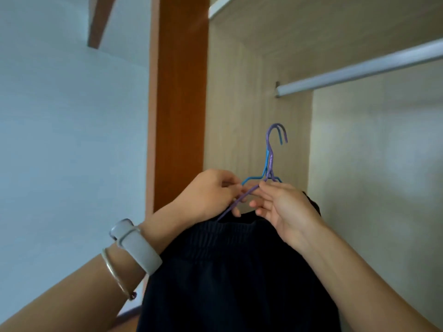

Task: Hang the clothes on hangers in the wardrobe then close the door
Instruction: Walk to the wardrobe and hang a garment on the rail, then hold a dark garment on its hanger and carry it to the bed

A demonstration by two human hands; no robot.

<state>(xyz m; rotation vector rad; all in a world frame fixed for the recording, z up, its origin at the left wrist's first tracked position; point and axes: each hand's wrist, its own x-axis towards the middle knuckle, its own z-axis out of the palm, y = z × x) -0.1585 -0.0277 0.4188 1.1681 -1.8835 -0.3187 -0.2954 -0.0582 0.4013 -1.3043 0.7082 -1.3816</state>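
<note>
Early in the job, by the look of it: nothing hung on the visible stretch of the smooth white metal rail (359, 68) crossing the pale wood-grain wardrobe interior (235, 104).

Held up below that rail and well apart from it: a thin purple wire hanger (270, 161) and a thin blue wire hanger (250, 180), hooks nested together, coating faintly glossy. Pinched along the purple arm by the left hand (211, 195), fingers curled. Gripped just under the twisted necks by the right hand (287, 212), thumb and forefinger closed on the wire. Hands close together, almost touching.

Directly beneath: a dark navy soft fabric garment (227, 271), matte and limp, with a gathered elastic waistband. The purple arm dips into it; fully threaded or not, cannot tell.

Probably left: parting the hangers, hooking onto the rail, closing the door.
</note>
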